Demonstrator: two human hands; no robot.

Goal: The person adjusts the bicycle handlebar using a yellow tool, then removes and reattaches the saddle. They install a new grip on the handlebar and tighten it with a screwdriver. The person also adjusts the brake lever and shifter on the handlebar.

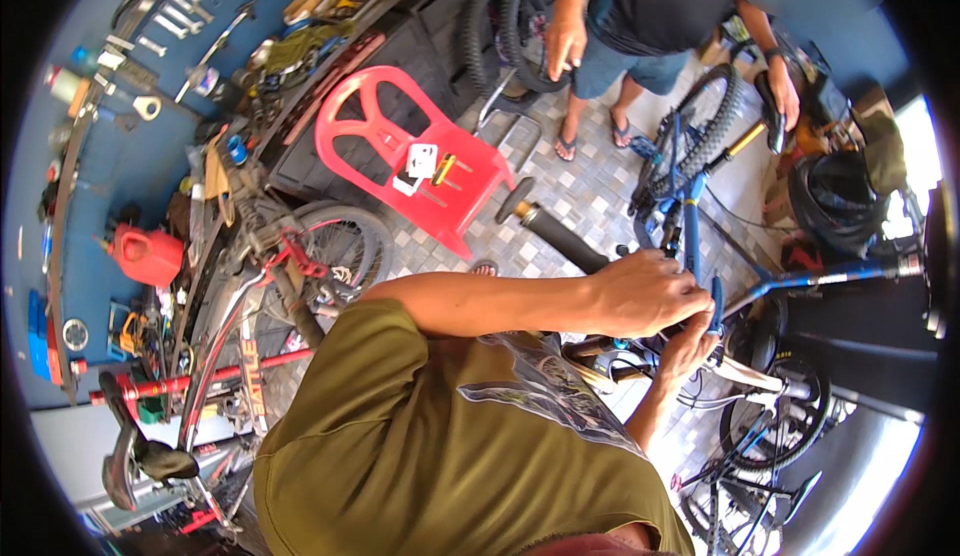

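Observation:
My left hand reaches across from the left, over the front of a blue bicycle. Its fingers are curled closed around something they hide, near the handlebar. Close below it, my right hand is closed too, its fingertips almost meeting the left hand's. A narrow blue piece sticks up beside the fingers of both hands; I cannot tell if it is a tool or a bike part. The handlebar's black grip points up and left from my left hand. Cables run beneath my right hand.
Another person's hand rests by the bicycle's saddle. A red plastic chair with small boxes on it stands to the left. A red bicycle, tool-hung wall and red jug are farther left. More bike parts stand at right.

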